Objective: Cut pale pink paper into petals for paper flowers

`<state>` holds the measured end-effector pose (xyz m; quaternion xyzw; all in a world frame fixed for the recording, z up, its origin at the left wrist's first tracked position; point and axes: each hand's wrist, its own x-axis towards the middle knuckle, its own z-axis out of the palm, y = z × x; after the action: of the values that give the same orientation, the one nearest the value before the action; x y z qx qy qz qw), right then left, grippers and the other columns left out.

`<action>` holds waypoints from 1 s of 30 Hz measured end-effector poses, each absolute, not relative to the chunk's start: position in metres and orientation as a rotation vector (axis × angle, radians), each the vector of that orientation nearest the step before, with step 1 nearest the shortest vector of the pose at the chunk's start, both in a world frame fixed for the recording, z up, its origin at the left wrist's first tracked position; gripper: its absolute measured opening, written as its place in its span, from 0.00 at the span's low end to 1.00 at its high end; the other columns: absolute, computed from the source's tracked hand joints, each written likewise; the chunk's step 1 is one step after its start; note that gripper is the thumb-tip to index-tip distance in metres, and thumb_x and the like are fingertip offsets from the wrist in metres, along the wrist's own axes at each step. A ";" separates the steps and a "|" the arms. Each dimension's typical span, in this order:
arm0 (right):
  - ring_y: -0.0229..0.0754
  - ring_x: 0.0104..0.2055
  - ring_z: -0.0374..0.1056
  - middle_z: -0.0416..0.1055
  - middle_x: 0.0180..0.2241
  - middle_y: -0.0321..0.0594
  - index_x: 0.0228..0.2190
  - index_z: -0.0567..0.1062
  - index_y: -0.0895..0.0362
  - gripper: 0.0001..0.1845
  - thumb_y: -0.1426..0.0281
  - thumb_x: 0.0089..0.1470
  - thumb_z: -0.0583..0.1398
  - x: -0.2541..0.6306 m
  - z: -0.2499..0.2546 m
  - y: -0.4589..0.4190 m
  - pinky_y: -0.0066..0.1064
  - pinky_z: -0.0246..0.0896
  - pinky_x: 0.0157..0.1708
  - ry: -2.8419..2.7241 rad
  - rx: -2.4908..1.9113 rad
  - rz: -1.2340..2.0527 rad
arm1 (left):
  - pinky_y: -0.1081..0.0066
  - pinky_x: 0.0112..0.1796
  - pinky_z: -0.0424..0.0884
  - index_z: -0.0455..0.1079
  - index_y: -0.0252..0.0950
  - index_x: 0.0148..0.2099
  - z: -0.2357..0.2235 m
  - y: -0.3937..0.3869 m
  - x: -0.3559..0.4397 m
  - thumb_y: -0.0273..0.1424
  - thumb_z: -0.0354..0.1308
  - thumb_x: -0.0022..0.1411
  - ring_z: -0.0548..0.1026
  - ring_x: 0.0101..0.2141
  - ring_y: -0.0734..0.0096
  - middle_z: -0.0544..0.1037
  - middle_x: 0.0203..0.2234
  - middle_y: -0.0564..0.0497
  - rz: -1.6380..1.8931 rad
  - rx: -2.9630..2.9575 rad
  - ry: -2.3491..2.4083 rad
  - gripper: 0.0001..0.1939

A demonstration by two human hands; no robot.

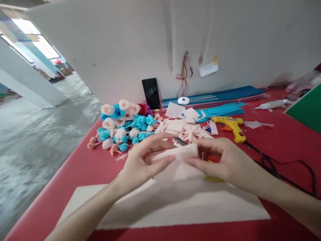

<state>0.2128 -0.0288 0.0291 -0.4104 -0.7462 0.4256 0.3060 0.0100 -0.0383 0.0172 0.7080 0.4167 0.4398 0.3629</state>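
Observation:
Both hands grip a folded piece of pale pink crepe paper [179, 165], raised above the table. My left hand [146, 155] pinches its left part, thumb on the near side and fingers behind. On the right edge, my right hand [219, 155] pinches it the same way. Under them spreads a large sheet of pale crepe paper [150, 211]. Just behind the folded piece shows a grey metal blade [180, 141]. A red and yellow handle [213, 178] lies partly hidden beneath my right hand; whether it joins the blade, I cannot tell.
Blue, white and pink paper flowers [125, 125] are heaped at the left back. Paper scraps [185, 127] lie behind my hands. A yellow glue gun [232, 126] with a black cord [271, 164] rests to the right. A dark phone [151, 93] leans against the white panel [120, 50].

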 end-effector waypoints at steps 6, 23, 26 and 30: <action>0.31 0.21 0.57 0.61 0.18 0.30 0.22 0.70 0.58 0.06 0.72 0.49 0.58 0.210 0.029 -0.031 0.22 0.52 0.19 -2.027 -1.107 1.077 | 0.81 0.33 0.76 0.75 0.44 0.40 0.016 -0.038 0.010 0.22 0.60 0.53 0.79 0.31 0.73 0.81 0.33 0.56 1.149 1.948 1.005 0.14; 0.34 0.28 0.66 0.73 0.27 0.37 0.30 0.74 0.59 0.08 0.76 0.54 0.54 0.213 0.022 -0.035 0.25 0.58 0.29 -2.170 -0.895 0.645 | 0.76 0.36 0.73 0.75 0.39 0.42 0.013 -0.041 0.011 0.17 0.57 0.53 0.76 0.34 0.73 0.78 0.35 0.49 1.236 2.223 0.848 0.17; 0.35 0.30 0.67 0.74 0.28 0.38 0.31 0.74 0.59 0.08 0.76 0.53 0.54 0.213 0.022 -0.035 0.25 0.59 0.30 -2.197 -0.860 0.630 | 0.77 0.34 0.72 0.75 0.38 0.40 0.015 -0.042 0.013 0.16 0.57 0.53 0.75 0.32 0.74 0.77 0.33 0.50 1.240 2.245 0.842 0.15; 0.34 0.29 0.66 0.74 0.28 0.36 0.30 0.72 0.57 0.08 0.75 0.54 0.53 0.213 0.022 -0.035 0.26 0.58 0.30 -2.241 -0.870 0.643 | 0.77 0.33 0.71 0.75 0.40 0.40 0.015 -0.043 0.014 0.17 0.57 0.53 0.74 0.31 0.75 0.75 0.32 0.51 1.220 2.209 0.873 0.16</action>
<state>0.2128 -0.0349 0.0223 -0.3312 -0.8530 0.2448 0.3206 0.0141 -0.0428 0.0147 0.8044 0.3179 0.4442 0.2337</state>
